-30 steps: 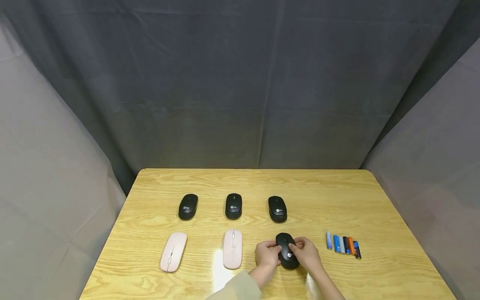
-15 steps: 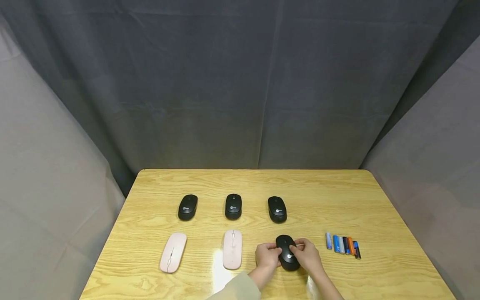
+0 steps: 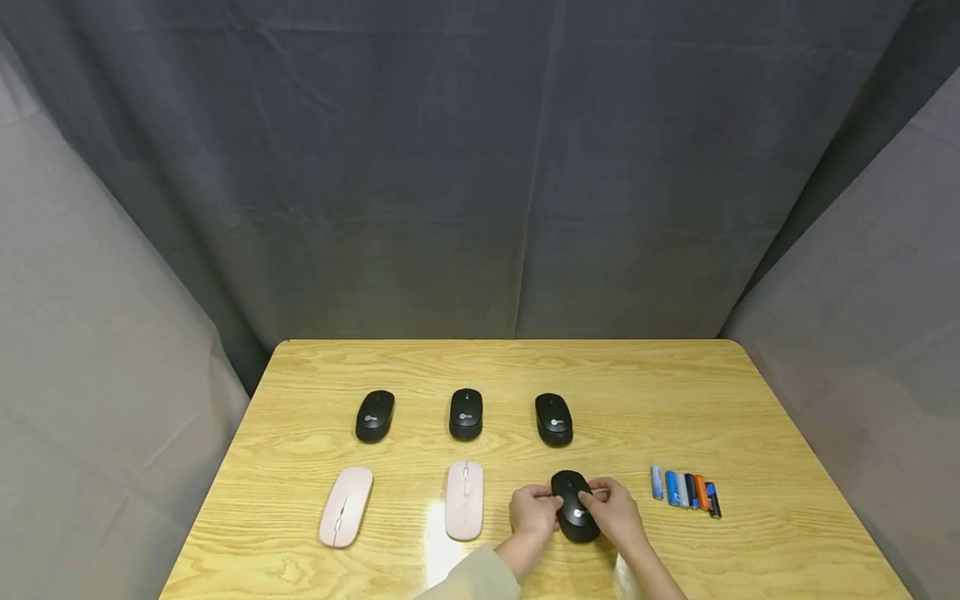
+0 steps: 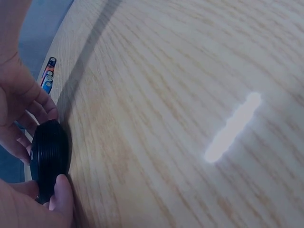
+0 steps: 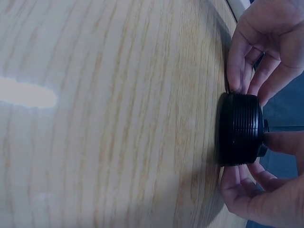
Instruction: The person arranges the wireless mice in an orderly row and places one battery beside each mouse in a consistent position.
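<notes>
In the head view a black computer mouse (image 3: 576,523) sits at the front of the wooden table, right of centre, between both hands. My left hand (image 3: 532,512) grips its left side, with the thumb along the edge. From the right, my right hand (image 3: 617,512) holds it, the thumb on its upper shell and fingers at its side. In the left wrist view the ribbed end of the mouse (image 4: 50,149) faces the camera. The right wrist view shows the mouse (image 5: 241,128) low against the tabletop, fingers on both sides of it. Its underside is hidden.
Behind stand three more black mice (image 3: 553,419) in a row. To the left lie two pink mice (image 3: 465,500). Several batteries (image 3: 684,490) in blue, white, black and orange lie side by side on the right. A dark curtain (image 3: 450,208) hangs behind the table.
The held black mouse has come very slightly toward the table's front. Both hands keep nearly the same place and hold on it; the other mice and batteries stay put.
</notes>
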Motion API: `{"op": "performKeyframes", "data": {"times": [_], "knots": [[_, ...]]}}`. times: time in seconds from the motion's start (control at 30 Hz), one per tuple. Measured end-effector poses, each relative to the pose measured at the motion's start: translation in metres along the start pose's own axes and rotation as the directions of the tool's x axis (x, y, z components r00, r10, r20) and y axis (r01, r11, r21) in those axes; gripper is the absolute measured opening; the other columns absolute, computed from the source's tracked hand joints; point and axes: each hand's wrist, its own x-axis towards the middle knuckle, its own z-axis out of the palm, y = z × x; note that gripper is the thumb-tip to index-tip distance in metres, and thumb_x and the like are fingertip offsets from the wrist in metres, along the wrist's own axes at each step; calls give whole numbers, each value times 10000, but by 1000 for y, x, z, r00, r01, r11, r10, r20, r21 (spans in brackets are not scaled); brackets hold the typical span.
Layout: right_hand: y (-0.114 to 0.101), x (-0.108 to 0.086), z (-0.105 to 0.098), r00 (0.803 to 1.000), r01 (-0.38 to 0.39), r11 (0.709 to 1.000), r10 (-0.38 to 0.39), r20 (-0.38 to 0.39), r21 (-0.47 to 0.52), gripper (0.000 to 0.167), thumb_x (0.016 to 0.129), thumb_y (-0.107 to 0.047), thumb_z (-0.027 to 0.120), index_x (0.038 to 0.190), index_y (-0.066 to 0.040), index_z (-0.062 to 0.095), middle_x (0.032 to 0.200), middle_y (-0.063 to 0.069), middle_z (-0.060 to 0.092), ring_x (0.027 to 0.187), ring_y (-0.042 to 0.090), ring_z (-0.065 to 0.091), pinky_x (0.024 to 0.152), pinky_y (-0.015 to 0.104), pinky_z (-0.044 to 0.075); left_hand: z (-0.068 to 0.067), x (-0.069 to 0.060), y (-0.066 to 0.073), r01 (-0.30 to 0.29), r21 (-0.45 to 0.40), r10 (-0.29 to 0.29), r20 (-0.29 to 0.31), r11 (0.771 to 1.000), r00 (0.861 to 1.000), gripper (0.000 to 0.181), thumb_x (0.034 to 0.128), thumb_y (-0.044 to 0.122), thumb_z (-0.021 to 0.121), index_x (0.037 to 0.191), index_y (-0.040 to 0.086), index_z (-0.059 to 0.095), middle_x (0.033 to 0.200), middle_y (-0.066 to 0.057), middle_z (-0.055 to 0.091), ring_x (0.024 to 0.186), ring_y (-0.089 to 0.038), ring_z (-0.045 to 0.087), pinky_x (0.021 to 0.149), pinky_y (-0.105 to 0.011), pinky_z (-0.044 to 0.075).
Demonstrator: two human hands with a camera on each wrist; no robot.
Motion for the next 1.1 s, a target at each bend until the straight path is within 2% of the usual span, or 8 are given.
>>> {"op": "performKeyframes", "data": {"times": [0.17, 0.33, 0.5, 0.6, 0.73, 0.87, 0.93, 1.1], "knots": [[0, -1, -2, 1000, 6, 1000, -6, -5, 1, 322, 822, -113, 597, 1035, 122, 545, 794, 132, 579, 710, 207, 533, 580, 274, 428, 2, 0, 0, -82, 42, 84, -40, 996, 996, 195, 718, -43, 662, 909, -47, 624, 660, -17, 586, 525, -86, 511, 460, -215, 439], [1, -2, -5, 1000, 21, 1000, -21, -4, -7, 331, 820, -110, 598, 1058, 114, 549, 802, 117, 589, 727, 203, 537, 595, 269, 421, 6, 1, 3, -195, 100, 206, -115, 976, 972, 244, 651, -50, 667, 879, -4, 596, 708, -37, 524, 620, -100, 452, 564, -239, 406], [3, 0, -12, 999, 50, 999, -49, -14, 11, 341, 825, -101, 591, 1090, 107, 540, 798, 89, 587, 697, 157, 528, 591, 258, 421, 15, 2, 10, -288, 41, 291, -158, 957, 944, 239, 642, -72, 628, 861, 7, 570, 767, -73, 491, 667, -124, 450, 597, -224, 385], [4, 1, -22, 999, 47, 998, -47, -16, 39, 353, 842, -101, 569, 1126, 102, 521, 831, 101, 580, 684, 131, 513, 571, 250, 414, 22, 4, 15, -316, -38, 308, -144, 948, 941, 223, 672, -96, 606, 863, 13, 564, 787, -82, 506, 664, -103, 449, 603, -203, 392], [6, 3, -38, 999, 38, 997, -37, -21, 63, 369, 877, -105, 524, 1183, 97, 485, 914, 163, 567, 730, 173, 541, 569, 263, 423, 32, 7, 23, -305, -152, 300, -58, 940, 952, 187, 741, -67, 582, 908, 16, 565, 808, -71, 541, 664, -67, 462, 606, -193, 405], [10, 4, -53, 1000, 8, 996, -6, -23, 91, 381, 929, -133, 442, 1242, 85, 442, 1009, 227, 539, 825, 267, 539, 588, 275, 420, 39, 9, 32, -195, -244, 233, 136, 950, 963, 171, 843, 42, 537, 1007, 19, 575, 855, -61, 567, 721, -106, 521, 655, -273, 477], [12, 4, -59, 999, -8, 994, 12, -36, 107, 397, 948, -161, 402, 1263, 80, 424, 1044, 247, 523, 870, 310, 525, 617, 283, 432, 42, 9, 36, -124, -259, 190, 248, 958, 950, 214, 890, 118, 504, 1075, 31, 570, 911, -56, 572, 778, -145, 544, 707, -352, 504], [18, 3, -70, 994, -52, 983, 69, -88, 179, 451, 982, -225, 313, 1315, 76, 356, 1161, 289, 468, 1031, 387, 496, 762, 345, 465, 48, 10, 44, -12, -253, 129, 451, 967, 883, 358, 946, 242, 429, 1238, 49, 503, 1090, -104, 560, 963, -294, 554, 829, -487, 473]]}}
